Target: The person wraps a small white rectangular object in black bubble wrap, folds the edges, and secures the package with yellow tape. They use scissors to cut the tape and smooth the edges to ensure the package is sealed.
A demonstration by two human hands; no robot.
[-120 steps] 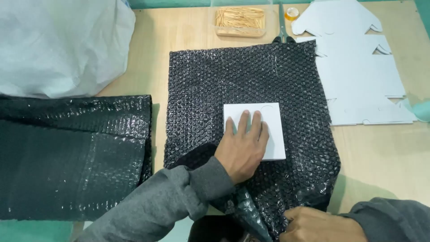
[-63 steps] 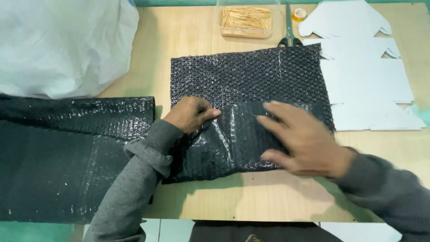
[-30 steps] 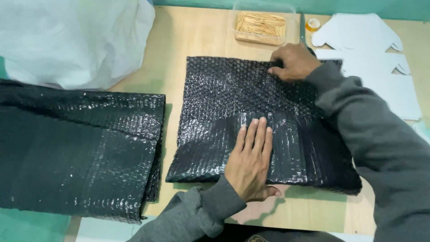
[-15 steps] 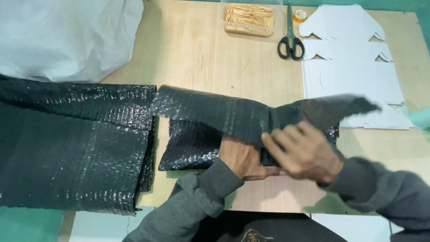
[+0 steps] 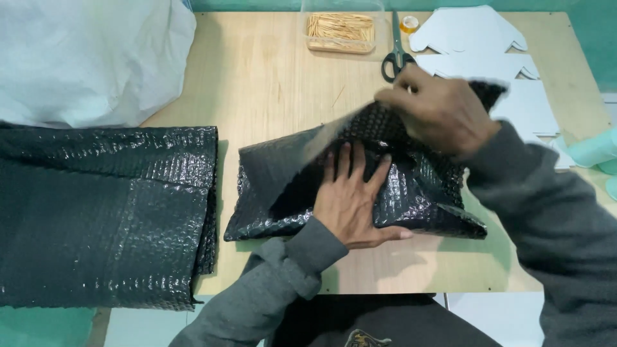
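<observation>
Pale plywood tabletop (image 5: 270, 83) filled the room's working space, edged by green wall and floor. On it lay a black bubble-wrap sheet, half folded into a flat parcel (image 5: 411, 199), directly under the person's fingers.

The left hand (image 5: 352, 199) lay flat on the parcel, fingers spread and unclenched, pinning the lower layer. The right hand (image 5: 437, 109) was pinched around the far edge of the wrap's loose flap, which it held lifted above the left fingers. Doing this fold well looked to me a matter of keeping that flat palm firm so the packet beneath could not slide, drawing the flap taut and square over the knuckles, and slipping the left fingers out only once the flap pressed down, so no slack bubbled up at the crease.

Just beyond the right fingertips lay black-handled scissors (image 5: 393, 59), with a clear plastic box of thin wooden sticks (image 5: 340, 31) near them. Beside the right wrist sat 1 stack of white die-cut card shapes (image 5: 479, 38). Well off from the left fingers sat a folded pile of black bubble wrap (image 5: 103, 212), and behind it a bulging white plastic sack (image 5: 83, 58).
</observation>
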